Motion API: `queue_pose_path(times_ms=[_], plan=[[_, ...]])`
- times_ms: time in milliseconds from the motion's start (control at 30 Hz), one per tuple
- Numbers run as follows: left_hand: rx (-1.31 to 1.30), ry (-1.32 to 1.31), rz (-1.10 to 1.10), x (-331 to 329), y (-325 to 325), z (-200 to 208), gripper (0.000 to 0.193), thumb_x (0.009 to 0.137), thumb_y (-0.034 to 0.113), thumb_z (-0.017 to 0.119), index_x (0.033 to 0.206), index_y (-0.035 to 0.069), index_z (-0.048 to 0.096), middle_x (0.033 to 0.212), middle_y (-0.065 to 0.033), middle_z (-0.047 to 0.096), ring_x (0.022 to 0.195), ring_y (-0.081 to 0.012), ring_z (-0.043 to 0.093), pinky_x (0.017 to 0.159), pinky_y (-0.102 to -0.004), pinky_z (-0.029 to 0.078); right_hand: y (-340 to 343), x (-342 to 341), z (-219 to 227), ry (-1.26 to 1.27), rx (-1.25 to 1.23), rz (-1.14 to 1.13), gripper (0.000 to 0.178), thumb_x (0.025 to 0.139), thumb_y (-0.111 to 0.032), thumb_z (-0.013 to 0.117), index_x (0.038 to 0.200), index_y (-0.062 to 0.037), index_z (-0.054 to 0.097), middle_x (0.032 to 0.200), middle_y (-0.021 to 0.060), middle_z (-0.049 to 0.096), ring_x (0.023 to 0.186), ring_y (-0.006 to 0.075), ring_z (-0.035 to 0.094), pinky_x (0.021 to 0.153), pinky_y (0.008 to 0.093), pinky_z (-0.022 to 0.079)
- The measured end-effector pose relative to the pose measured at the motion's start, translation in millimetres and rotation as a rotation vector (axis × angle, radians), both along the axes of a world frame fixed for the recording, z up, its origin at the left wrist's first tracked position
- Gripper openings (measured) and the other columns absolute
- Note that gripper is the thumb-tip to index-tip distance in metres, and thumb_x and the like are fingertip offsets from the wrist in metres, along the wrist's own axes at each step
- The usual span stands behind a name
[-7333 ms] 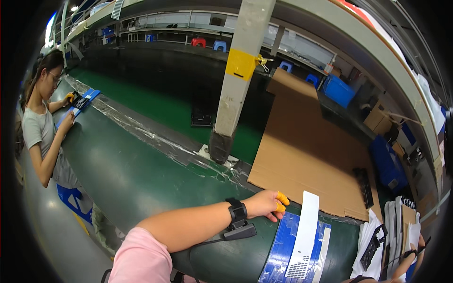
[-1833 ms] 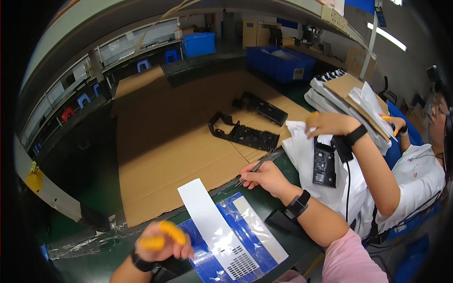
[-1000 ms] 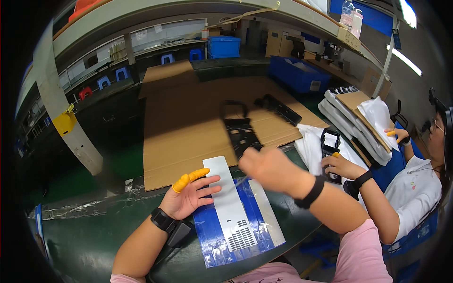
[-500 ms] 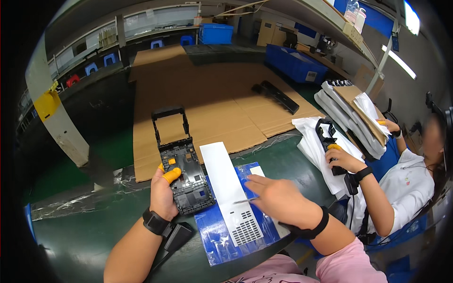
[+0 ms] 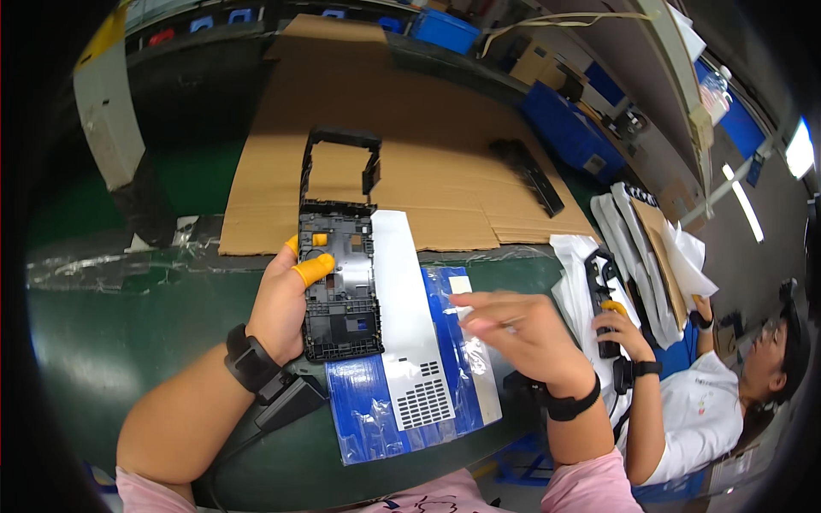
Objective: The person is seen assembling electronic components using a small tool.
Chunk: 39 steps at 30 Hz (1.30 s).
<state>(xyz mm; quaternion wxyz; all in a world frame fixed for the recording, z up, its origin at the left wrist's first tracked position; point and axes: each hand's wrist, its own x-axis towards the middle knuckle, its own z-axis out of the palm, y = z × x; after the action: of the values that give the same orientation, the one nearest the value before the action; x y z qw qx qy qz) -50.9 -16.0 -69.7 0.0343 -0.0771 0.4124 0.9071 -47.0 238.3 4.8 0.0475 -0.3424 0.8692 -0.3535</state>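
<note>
My left hand (image 5: 286, 286), with yellow finger cots on thumb and finger, is closed on the lower left side of a black plastic housing (image 5: 351, 278). The housing has an open rectangular frame at its far end. Beside it, partly beneath its right edge, lies a white sheet (image 5: 402, 299) with rows of small black rectangular stickers (image 5: 423, 403) at its near end. The sheet rests on a blue board (image 5: 363, 415) wrapped in clear film. My right hand (image 5: 526, 333) hovers above the board's right side, fingers pinched round a thin metal tool (image 5: 514, 322), mostly hidden.
Brown cardboard (image 5: 428, 205) covers the far part of the green table (image 5: 171, 316); a long black plastic part (image 5: 530, 175) lies on it. At right a co-worker (image 5: 693, 402) holds another black part (image 5: 603, 291) over white bags (image 5: 569, 256). A blue bin (image 5: 569, 128) stands behind.
The view has tilted and shifted. The housing, still in my left hand, is straighter and now overlaps the sheet's edge. My right hand has moved right, away from the sheet, with the tool.
</note>
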Motion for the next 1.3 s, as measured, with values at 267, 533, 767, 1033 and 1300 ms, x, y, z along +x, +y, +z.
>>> queue_pose_path(times_ms=[267,533,767,1033,1300], plan=[[0.197,0.01,-0.055,18.4,13.6,27.1,0.026,0.089,0.01,0.042,0.115,0.006,0.043,0.104,-0.0097,0.055,0.088,-0.0188,0.059,0.072,-0.0358,0.053,-7.7,35.0,-11.3,-0.673,-0.693,-0.324,0.035,0.093,-0.022,0.04,0.089,0.0078,0.059,0.078,0.0129,0.059,0.069,0.0184,0.061,0.058,0.0244,0.049],[0.249,-0.03,-0.141,8.3,22.1,13.2,0.027,0.091,0.017,0.041,0.116,0.006,0.041,0.107,-0.0117,0.054,0.093,-0.0233,0.059,0.076,-0.0383,0.053,4.0,29.5,-37.7,-0.87,-0.77,-0.483,0.019,0.083,-0.001,0.055,0.098,0.01,0.056,0.09,0.0175,0.061,0.083,0.0233,0.063,0.071,0.0273,0.053],[0.16,0.015,-0.104,13.9,19.4,7.9,0.031,0.091,0.027,0.04,0.118,0.012,0.043,0.109,-0.0098,0.055,0.095,-0.0232,0.059,0.08,-0.0393,0.05,0.0,27.8,-40.8,-0.848,-0.811,-0.541,0.014,0.082,-0.001,0.056,0.094,0.0054,0.057,0.078,0.0139,0.063,0.063,0.0142,0.06,0.049,0.0211,0.045],[0.268,-0.023,-0.175,13.7,21.4,8.4,0.029,0.093,0.021,0.036,0.118,0.006,0.039,0.108,-0.0124,0.054,0.091,-0.0218,0.06,0.075,-0.0369,0.053,6.3,36.1,-63.0,-0.781,-0.887,-0.544,0.014,0.081,0.001,0.054,0.094,0.0055,0.056,0.073,0.0134,0.063,0.049,0.0091,0.052,0.041,0.0186,0.038],[0.267,-0.02,-0.161,12.4,20.3,7.6,0.03,0.093,0.022,0.036,0.118,0.006,0.038,0.108,-0.013,0.054,0.09,-0.0221,0.06,0.076,-0.0366,0.053,4.3,34.4,-64.5,-0.766,-0.872,-0.559,0.013,0.081,0.002,0.054,0.093,0.0065,0.055,0.072,0.0122,0.062,0.049,0.0075,0.051,0.041,0.0172,0.037]])
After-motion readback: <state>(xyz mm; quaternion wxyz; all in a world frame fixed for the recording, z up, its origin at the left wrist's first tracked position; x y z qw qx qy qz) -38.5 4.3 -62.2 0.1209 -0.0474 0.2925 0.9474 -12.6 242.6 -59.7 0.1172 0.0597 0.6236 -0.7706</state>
